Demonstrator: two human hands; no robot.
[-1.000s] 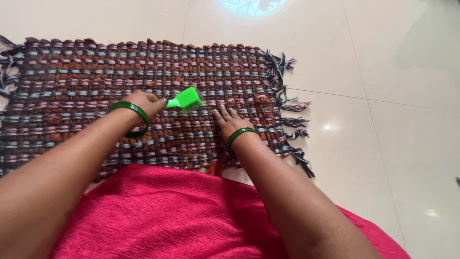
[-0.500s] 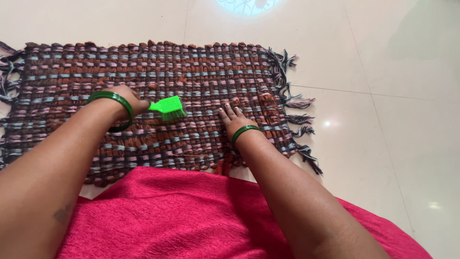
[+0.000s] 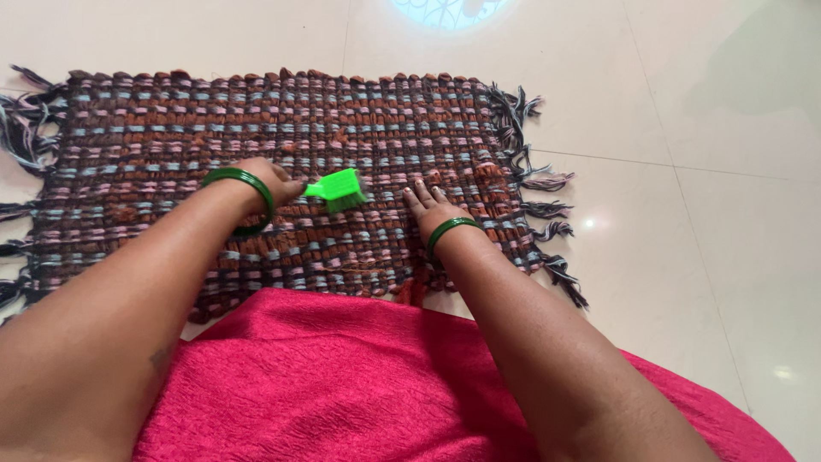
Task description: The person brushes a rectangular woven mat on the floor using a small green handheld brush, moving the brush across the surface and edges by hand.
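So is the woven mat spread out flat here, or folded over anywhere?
Spread flat. The woven mat lies open on the tiled floor, fringes splayed at both ends; its near edge is hidden under the pink cloth.

Brush handle (image 3: 316,189) hidden in left hand (image 3: 272,181); mat's (image 3: 154,137) near edge covered.

Bright, even daylight; sharp focus overall, no motion blur. Window glare patch on the glossy floor tiles (image 3: 727,128) at top centre, small specular spots at right. Soft faint shadow upper right corner.
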